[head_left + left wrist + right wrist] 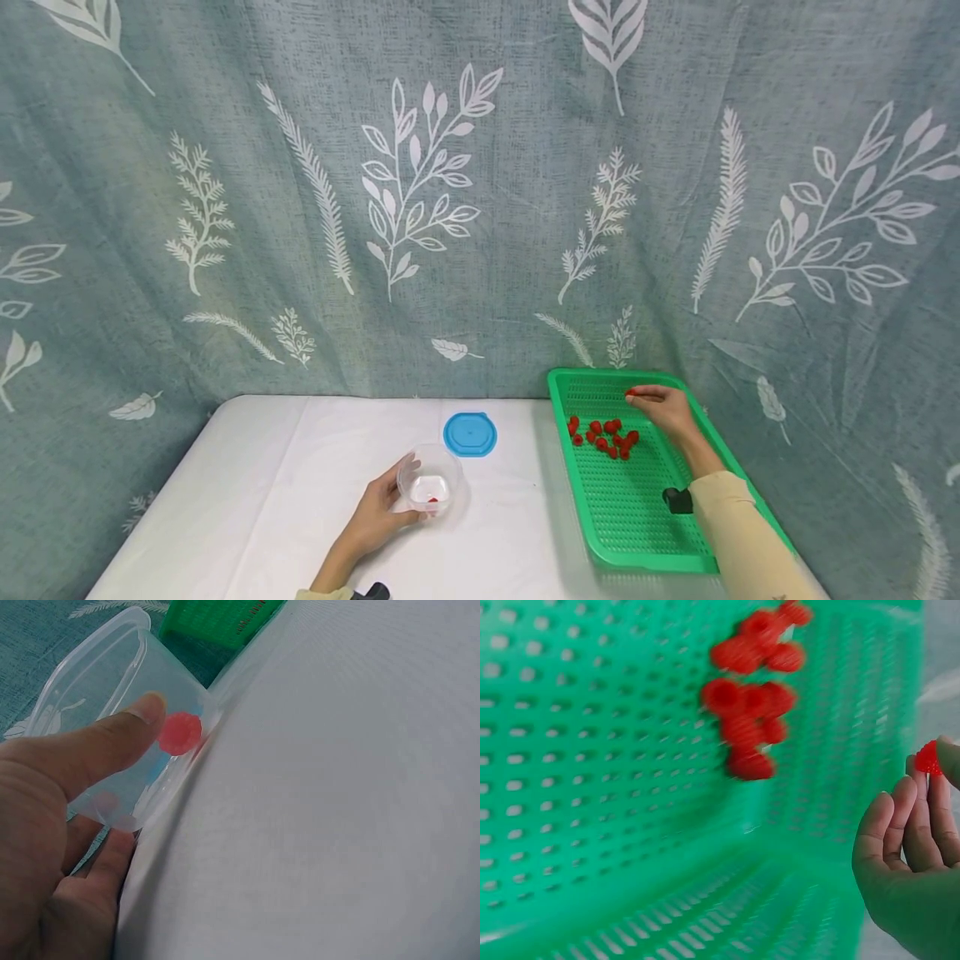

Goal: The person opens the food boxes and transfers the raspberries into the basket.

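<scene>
My left hand (380, 510) grips a clear plastic tub (430, 471) on the table, thumb on one side and fingers on the other. Through its wall in the left wrist view, one red raspberry (180, 733) shows near the thumb. Over the far part of the green basket (615, 557), my right hand (667, 410) pinches a raspberry (928, 757) between thumb and fingertips. Several more raspberries (739, 727) lie on the basket floor, blurred in the right wrist view.
A round blue lid (470, 434) lies flat on the white table (300, 467), just beyond the tub. Behind the table hangs a grey-green curtain (480, 208) with white leaf prints. The basket's raised rim stands at the table's right side.
</scene>
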